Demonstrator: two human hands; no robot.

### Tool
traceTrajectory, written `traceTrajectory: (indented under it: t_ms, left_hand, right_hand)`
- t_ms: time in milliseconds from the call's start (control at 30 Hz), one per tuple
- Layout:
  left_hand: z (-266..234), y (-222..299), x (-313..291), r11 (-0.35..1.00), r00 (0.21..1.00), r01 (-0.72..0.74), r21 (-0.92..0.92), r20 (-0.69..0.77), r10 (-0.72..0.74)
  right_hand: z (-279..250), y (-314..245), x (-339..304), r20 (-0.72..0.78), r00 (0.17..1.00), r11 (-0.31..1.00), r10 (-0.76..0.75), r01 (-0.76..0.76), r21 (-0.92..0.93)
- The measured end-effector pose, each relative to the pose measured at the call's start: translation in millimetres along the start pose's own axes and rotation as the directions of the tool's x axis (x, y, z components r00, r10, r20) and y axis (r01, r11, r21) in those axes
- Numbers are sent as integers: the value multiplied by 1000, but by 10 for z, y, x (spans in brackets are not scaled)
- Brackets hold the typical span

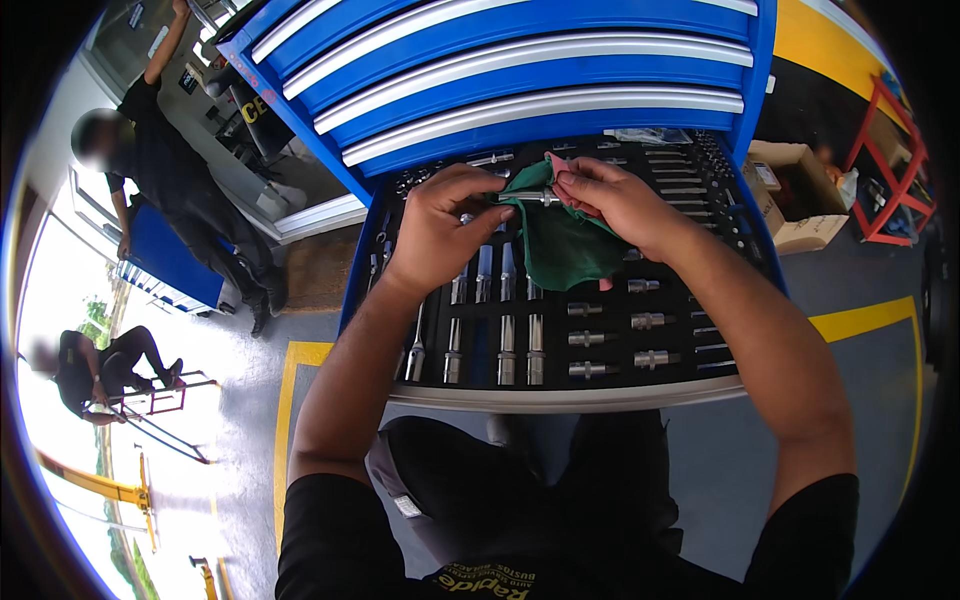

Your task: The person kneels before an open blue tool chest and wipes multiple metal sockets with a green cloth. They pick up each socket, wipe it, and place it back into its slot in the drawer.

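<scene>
Nearly closed left hand (445,218) pinching one end of a shiny metal tool (533,198) in the upper centre of the frame, right hand (622,205) gripping a green-and-pink cloth (565,252) around the other end, open drawer (560,400) holding sockets (507,352) beneath them.

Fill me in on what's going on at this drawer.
Both hands are busy with one slim silver tool above the open drawer of a blue tool chest. The left hand pinches its left end, while the right hand holds a green and pink cloth against the other. Below, metal sockets lie in rows in the drawer.
</scene>
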State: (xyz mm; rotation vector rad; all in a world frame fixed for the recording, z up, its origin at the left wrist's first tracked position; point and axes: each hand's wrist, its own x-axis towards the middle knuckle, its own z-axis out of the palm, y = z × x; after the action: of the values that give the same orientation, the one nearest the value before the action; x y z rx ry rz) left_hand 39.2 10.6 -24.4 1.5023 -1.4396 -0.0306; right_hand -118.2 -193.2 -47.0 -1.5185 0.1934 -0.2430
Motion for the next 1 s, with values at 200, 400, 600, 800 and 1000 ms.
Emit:
traceTrajectory:
  t_ms: [200,400,600,800,1000]
  left_hand:
    - [-50,-97,-19,999,999,52,-5,16,-52]
    - [-41,-92,-48,947,952,303,-108,79,-295]
    - [55,-18,-44,985,988,117,-125,118,-103]
    - [0,31,-46,996,985,81,46,151,-87]
    - [105,44,-9,996,995,94,-5,-15,-94]
  right_hand:
    - [56,-52,-62,92,989,991,-116,121,-55]
    - [87,-77,-66,121,975,931,-185,213,-296]
    - [46,16,-5,27,988,964,-150,152,-219]
    - [152,-97,-94,116,991,990,-59,73,-124]
    - [140,33,-43,142,948,931,-285,309,-193]
